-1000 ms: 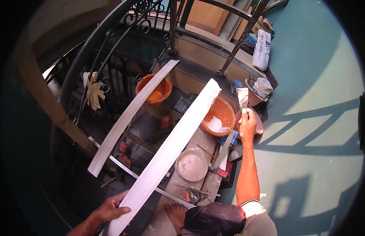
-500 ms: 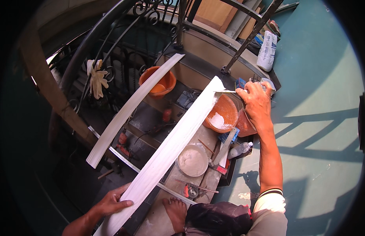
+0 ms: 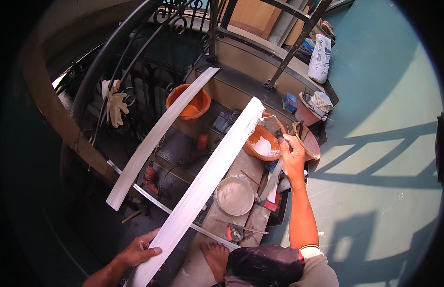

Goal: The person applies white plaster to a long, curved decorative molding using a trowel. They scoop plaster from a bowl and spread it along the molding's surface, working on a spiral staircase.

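A long white grooved strip (image 3: 198, 191) slants from my lower left up to the far middle. My left hand (image 3: 141, 249) grips its near end, thumb on top. At the strip's far end my right hand (image 3: 292, 155) is closed around a thin-bladed tool that looks like a putty knife (image 3: 275, 125); its handle is mostly hidden in the fingers. White paste clings roughly to that far end. Below the tool stands an orange bowl (image 3: 257, 134) with white powder or paste inside. A round pan (image 3: 217, 201) of pale filler rests nearer to me on a plank.
A second white strip (image 3: 150, 148) lies to the left, near an orange bucket (image 3: 206, 107). Gloves (image 3: 115, 106) hang on the iron railing (image 3: 95, 62). A red power tool (image 3: 149, 179), a tape measure (image 3: 236, 234) and a white sack (image 3: 320, 60) are about. Steps drop between platforms.
My right hand has moved down and toward me with the tool, away from the strip's tip. The strip's far end has shifted slightly left; my left hand keeps its grip.
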The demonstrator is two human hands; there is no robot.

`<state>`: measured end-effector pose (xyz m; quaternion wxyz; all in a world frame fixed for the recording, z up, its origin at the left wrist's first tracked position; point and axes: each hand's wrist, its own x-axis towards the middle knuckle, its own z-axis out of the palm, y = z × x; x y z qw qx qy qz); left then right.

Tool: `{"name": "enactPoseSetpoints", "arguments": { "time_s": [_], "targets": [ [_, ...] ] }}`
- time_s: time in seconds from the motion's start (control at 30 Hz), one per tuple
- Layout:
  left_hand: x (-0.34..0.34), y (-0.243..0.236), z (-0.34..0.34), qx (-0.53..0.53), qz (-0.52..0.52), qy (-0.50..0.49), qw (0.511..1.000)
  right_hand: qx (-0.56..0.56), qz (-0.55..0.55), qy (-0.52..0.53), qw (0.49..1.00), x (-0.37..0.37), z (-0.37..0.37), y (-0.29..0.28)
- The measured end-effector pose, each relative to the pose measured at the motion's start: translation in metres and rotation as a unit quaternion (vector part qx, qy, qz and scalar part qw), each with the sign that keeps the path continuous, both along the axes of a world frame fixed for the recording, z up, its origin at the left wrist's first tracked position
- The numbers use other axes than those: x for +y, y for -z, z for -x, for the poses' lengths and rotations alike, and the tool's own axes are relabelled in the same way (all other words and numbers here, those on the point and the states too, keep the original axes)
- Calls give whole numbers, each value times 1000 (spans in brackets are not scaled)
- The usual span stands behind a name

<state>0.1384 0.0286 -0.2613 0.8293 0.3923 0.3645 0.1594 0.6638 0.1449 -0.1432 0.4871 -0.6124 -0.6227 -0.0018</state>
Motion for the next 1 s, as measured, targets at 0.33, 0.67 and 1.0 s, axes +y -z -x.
{"name": "enactPoseSetpoints", "arguments": {
  "time_s": [0.33,0.67,1.0],
  "targets": [
    [-1,1,-3,-55,77,-5,995,488,35,-130,862,81,-7,69],
    [3,-1,-11,-30,60,-13,998,443,107,-204,866,22,28,108],
    [3,-10,-17,-36,93,-18,995,169,-114,4,979,29,58,94]
  ]
}}
